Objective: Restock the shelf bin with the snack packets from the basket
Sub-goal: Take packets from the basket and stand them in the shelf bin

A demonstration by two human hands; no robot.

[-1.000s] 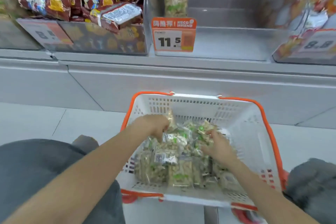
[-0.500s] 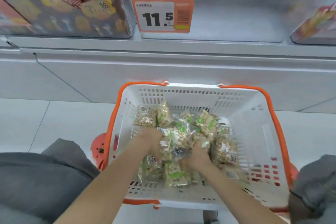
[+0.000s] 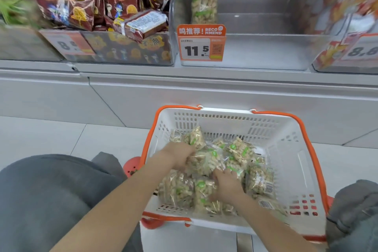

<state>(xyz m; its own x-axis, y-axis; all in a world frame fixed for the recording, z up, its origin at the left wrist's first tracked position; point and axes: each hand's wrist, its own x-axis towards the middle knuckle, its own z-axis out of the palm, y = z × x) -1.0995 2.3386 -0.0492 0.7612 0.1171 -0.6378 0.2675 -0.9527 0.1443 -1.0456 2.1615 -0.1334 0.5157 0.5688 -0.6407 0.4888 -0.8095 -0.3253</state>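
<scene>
Both hands down in the basket, gathering packets for the nearly bare bin.

Since a moment ago my view has tipped back up, so the clear shelf bin behind the 11.5 price tag shows again, holding one packet standing at its far left; I judge almost the whole restock remains. My left hand has slid toward the far left of the white basket, its fingers curled around a packet in the snack packets pile, while my right hand presses into the near middle; whether its fingers actually grasp one, I cannot tell. The packets are small, clear, crinkly bags of pale nuts with green labels, heaped loosely across the basket's left and middle on the floor below the shelf.
</scene>
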